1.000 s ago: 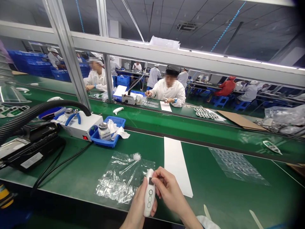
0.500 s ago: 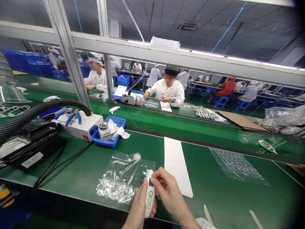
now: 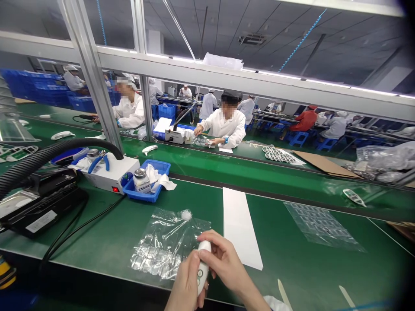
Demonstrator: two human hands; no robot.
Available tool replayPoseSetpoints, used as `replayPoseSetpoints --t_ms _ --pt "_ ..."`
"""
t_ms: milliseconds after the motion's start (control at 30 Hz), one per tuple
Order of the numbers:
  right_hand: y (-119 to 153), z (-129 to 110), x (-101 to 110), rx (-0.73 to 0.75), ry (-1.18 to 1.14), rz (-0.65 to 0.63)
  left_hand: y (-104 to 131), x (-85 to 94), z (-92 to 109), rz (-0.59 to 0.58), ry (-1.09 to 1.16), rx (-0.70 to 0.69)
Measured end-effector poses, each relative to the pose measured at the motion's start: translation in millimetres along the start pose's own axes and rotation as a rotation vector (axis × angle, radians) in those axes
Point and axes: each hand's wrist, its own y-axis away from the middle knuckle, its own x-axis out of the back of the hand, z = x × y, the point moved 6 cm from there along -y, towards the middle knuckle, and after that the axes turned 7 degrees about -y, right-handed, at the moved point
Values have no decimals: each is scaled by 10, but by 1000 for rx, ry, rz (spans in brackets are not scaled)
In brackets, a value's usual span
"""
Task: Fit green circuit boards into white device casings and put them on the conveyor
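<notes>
On my screen the worktop [image 3: 113,242] is evenly bright, while the ceiling [image 3: 279,43] looks grey and dim. White strips of lamps [image 3: 327,83] shine along the beam [image 3: 194,71]. The clear bag [image 3: 158,259] gives sharp white glints, and the paper sheet [image 3: 241,229] is almost without detail. Below the worktop's front edge I see deep shadow. The wide lens makes the metal post [image 3: 94,77] lean, and black rounding cuts the right side. Far workers [image 3: 209,103] are soft and small; coarse pixel blocks cover two faces. The fingers [image 3: 215,237] appear reasonably clear.
</notes>
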Motion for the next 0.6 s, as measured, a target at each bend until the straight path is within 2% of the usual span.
replayPoseSetpoints --t_ms 67,133,267,333,400,500,600 --pt "-34 -44 6 31 85 20 22 25 44 -10 -71 -64" --pt "-65 -31 21 -6 87 30 35 61 53 9 -109 -76" --pt "-131 65 -17 -222 -101 -170 12 158 99 60 -164 -82" --pt "-245 83 40 -261 -107 -244 -26 254 199 78 -203 -139" --pt "-497 112 244 -249 -54 -171 -67 445 322 151 -234 -189" --pt "-1073 144 732 -163 13 86 -103 855 443 321 -275 -165" --pt "-1646 151 1222 -68 65 313 -89 1139 449 396 -335 -145"
